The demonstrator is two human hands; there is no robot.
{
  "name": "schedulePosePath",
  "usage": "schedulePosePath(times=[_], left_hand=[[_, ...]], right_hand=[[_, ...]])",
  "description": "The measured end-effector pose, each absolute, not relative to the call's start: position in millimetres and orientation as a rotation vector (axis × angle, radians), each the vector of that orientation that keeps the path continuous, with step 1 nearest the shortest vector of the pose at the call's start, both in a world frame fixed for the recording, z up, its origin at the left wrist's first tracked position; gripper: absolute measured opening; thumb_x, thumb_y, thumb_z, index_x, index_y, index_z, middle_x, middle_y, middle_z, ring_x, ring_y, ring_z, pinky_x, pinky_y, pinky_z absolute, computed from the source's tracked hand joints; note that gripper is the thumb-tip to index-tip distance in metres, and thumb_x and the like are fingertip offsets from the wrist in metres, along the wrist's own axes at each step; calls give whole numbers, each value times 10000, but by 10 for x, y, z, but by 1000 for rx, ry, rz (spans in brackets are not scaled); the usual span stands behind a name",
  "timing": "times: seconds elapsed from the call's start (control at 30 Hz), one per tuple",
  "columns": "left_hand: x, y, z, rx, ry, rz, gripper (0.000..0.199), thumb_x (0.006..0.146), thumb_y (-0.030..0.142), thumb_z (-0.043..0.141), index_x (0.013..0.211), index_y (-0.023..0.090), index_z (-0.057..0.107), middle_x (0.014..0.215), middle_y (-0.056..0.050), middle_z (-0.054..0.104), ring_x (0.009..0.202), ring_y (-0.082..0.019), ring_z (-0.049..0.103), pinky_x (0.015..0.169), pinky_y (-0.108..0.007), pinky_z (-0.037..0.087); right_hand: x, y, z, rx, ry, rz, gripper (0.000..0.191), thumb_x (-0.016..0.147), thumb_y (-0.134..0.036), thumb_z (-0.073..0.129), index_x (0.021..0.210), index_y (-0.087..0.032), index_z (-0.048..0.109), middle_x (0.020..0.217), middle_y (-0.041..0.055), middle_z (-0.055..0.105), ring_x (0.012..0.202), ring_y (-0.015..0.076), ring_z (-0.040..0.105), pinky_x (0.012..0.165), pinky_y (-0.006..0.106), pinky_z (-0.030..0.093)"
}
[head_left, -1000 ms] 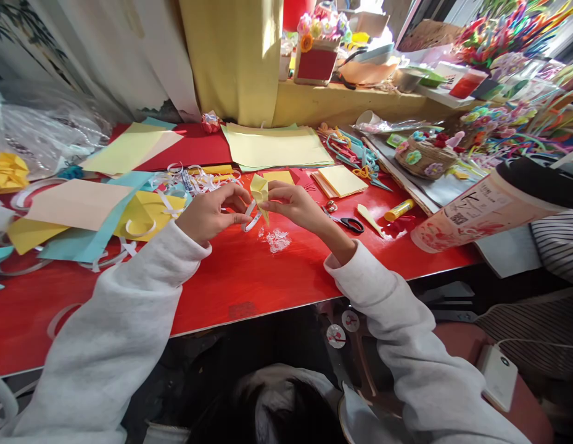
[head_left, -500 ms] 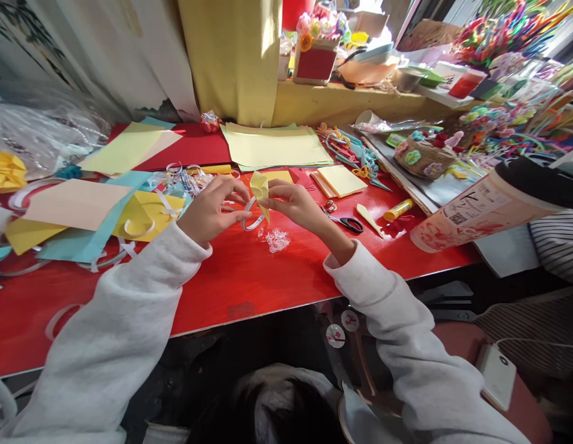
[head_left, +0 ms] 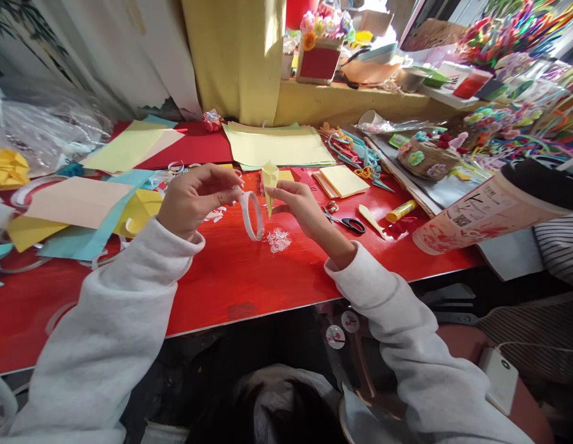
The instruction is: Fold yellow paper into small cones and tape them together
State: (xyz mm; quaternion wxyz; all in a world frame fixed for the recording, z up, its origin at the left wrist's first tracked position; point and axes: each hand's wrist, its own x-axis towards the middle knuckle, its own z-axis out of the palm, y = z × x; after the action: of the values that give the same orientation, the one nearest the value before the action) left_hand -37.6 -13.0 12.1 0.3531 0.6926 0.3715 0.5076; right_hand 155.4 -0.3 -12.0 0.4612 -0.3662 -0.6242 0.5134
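My left hand (head_left: 190, 197) pinches the rim of a narrow white tape roll (head_left: 246, 221) between thumb and fingers, over the red table. The roll hangs upright with its open middle showing. Close by on its right, my right hand (head_left: 299, 209) grips a folded pale yellow paper piece (head_left: 270, 177) that tapers to a point at the bottom. Whether a strip of tape joins the roll and the paper, I cannot tell. Below the hands lies a small heap of white scraps (head_left: 279, 241). A second folded yellow piece (head_left: 370, 217) rests to the right, beside black-handled scissors (head_left: 351, 226).
A yellow glue stick (head_left: 401, 211) and a large drink cup (head_left: 471, 206) stand or lean at the right. Behind the hands are a small paper stack (head_left: 345, 180) and larger yellow sheets (head_left: 279, 145). Coloured paper (head_left: 78, 200) and white strips clutter the left.
My left hand has drawn back slightly left, and the tape roll now hangs in fuller view. The folded paper in my right hand has shifted a little right and turned.
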Motion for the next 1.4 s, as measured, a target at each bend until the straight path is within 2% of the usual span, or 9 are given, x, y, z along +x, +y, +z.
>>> schedulePosePath(times=[0.2, 0.4, 0.6, 0.8, 0.93, 1.03, 1.2, 1.4], left_hand=[[-305, -201, 160, 1690, 882, 1264, 225, 659, 231, 699, 868, 265, 620, 756, 6, 597, 632, -132, 589, 509, -263, 491], [-223, -174, 32, 1690, 936, 1323, 343, 688, 272, 669, 1011, 268, 554, 860, -12, 591, 778, -160, 601, 559, -267, 530], [-158, -227, 38, 1685, 1060, 1304, 490, 704, 400, 649, 1140, 309, 444, 993, -24, 601, 919, -214, 592, 592, -298, 529], [-153, -200, -26, 1643, 1011, 1389, 546, 702, 393, 664, 1173, 329, 397, 1039, 10, 590, 880, -169, 586, 622, -295, 533], [-156, -147, -78, 1610, 1003, 1403, 625, 682, 356, 689, 1210, 316, 357, 1140, 16, 544, 865, -135, 578, 617, -259, 525], [-145, -117, -104, 1556, 1024, 1422, 597, 665, 307, 702, 1183, 285, 404, 1134, -21, 547, 839, -136, 590, 605, -251, 539], [-130, -115, -107, 1448, 1106, 1389, 524, 675, 250, 678, 1148, 248, 451, 1077, -54, 583, 902, -180, 604, 600, -243, 563], [-134, -136, -101, 1456, 1099, 1368, 469, 694, 223, 646, 1131, 217, 476, 1059, -61, 590, 875, -174, 616, 595, -241, 574]], right_hand=[[1477, -13, -204, -935, -1658, 1067, 281, 791, -414, 526, 676, -165, 465, 672, -15, 425, 616, 78, 426, 546, 204, 472], [1403, -102, -213, -953, -1849, 827, 293, 833, -375, 481, 631, -170, 434, 597, -21, 415, 579, 84, 412, 524, 214, 366], [1392, -120, -199, -936, -1884, 785, 277, 845, -317, 458, 616, -166, 420, 574, -35, 387, 555, 74, 368, 517, 216, 305], [1386, -115, -211, -895, -1851, 856, 258, 843, -317, 453, 638, -164, 424, 591, -39, 386, 551, 67, 414, 527, 207, 337], [1391, -102, -230, -907, -1875, 808, 231, 836, -284, 462, 642, -164, 432, 589, -37, 409, 552, 72, 431, 527, 211, 339], [1394, -89, -239, -911, -1927, 725, 212, 834, -239, 455, 637, -164, 437, 608, -28, 447, 568, 76, 417, 543, 217, 331], [1393, -84, -231, -942, -1983, 573, 227, 840, -232, 461, 625, -164, 437, 604, -26, 439, 568, 77, 376, 547, 220, 311], [1401, -78, -232, -914, -1999, 537, 163, 836, -158, 469, 674, -162, 475, 664, -11, 489, 608, 80, 418, 588, 223, 339]])
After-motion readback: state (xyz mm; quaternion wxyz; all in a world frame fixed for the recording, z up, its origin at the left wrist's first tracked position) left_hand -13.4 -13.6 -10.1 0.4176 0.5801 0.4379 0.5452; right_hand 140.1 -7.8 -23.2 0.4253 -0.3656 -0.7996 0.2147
